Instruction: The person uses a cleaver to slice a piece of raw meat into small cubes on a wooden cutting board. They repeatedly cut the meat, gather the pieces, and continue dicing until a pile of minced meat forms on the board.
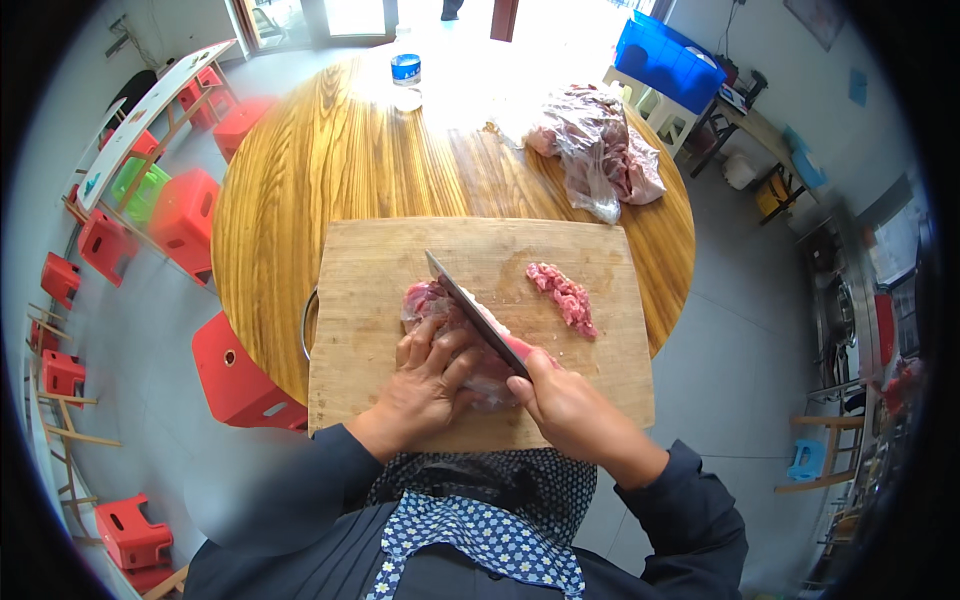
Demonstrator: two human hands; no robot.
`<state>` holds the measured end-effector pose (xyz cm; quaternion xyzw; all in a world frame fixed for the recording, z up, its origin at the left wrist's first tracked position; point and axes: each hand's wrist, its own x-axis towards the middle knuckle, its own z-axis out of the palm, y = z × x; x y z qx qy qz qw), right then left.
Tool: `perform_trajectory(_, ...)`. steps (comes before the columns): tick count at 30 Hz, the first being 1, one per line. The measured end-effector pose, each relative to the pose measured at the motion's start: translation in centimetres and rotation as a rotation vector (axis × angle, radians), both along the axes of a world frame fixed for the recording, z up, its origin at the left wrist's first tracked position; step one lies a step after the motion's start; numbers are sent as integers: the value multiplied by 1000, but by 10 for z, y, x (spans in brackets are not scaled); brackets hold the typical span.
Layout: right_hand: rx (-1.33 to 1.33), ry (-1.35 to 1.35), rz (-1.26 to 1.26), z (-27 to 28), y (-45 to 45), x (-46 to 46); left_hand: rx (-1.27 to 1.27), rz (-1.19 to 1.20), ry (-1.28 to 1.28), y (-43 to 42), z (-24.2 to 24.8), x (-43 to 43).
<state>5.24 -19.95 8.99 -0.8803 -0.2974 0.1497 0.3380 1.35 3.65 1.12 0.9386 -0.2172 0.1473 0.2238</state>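
Note:
A piece of raw meat (pixel 431 300) lies left of centre on a wooden cutting board (pixel 375 251), and my left hand (pixel 433 375) presses on it with bent, spread fingers. The handle of a large kitchen knife (pixel 480 315) is in my right hand (pixel 566 409). Its blade runs diagonally up and to the left along the meat's right side, with a pale and pink strip showing beyond it. A row of small chopped meat pieces (pixel 562 298) lies on the right of the board. The knife's cutting edge is hidden.
The board rests on a round wooden table (pixel 262 225). Large pieces of raw meat (pixel 630 169), partly under clear plastic, lie at its back right. A container with a blue label (pixel 406 70) stands at the back. A red plastic stool (pixel 240 375) is close by the table's left edge.

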Motion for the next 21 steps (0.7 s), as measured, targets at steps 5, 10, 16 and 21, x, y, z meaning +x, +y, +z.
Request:
perform_trajectory(5,-190,134,8,19,16,25,-2,99,-35,-10,-11,5)
perform_trajectory(10,-357,217,-96,53,-5,-6,-1,135,-104,-17,-19,7)
perform_trajectory(16,-236,89,-20,36,22,13,33,130,-136,-18,-19,0)
perform_trajectory(21,-321,140,-97,34,-26,-17,-34,163,-166,-14,-18,-1)
